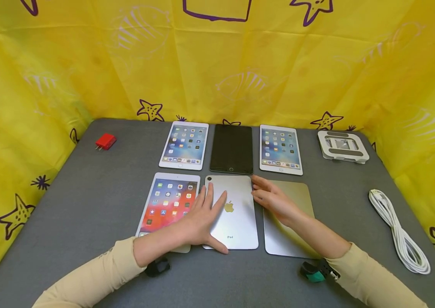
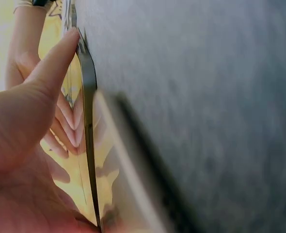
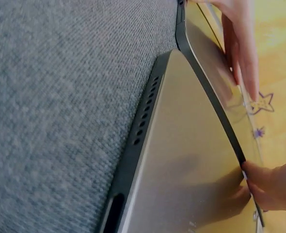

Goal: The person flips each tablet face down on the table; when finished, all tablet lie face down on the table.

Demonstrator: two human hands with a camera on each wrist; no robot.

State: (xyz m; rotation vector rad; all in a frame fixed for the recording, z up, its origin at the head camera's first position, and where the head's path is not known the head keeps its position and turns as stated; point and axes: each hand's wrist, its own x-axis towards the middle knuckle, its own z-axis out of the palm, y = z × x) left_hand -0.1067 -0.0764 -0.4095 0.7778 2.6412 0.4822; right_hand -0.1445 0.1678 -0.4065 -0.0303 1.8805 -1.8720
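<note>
Sleeves [image 1: 90, 273] closest, your left hand [image 1: 201, 219] spreads fingers wide over the silver iPad [image 1: 238, 220], well in from the desk's [image 1: 105, 201] back edge, right hand [image 1: 275, 203] straight-fingered alongside; probably aligning, so nudge gently next.

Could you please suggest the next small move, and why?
Perhaps give the silver iPad a gentle nudge to settle it in the near row: the left hand spreads over its left side, thumb at its near edge, and the right hand is at its right edge, so both seem placed to guide it.
</note>
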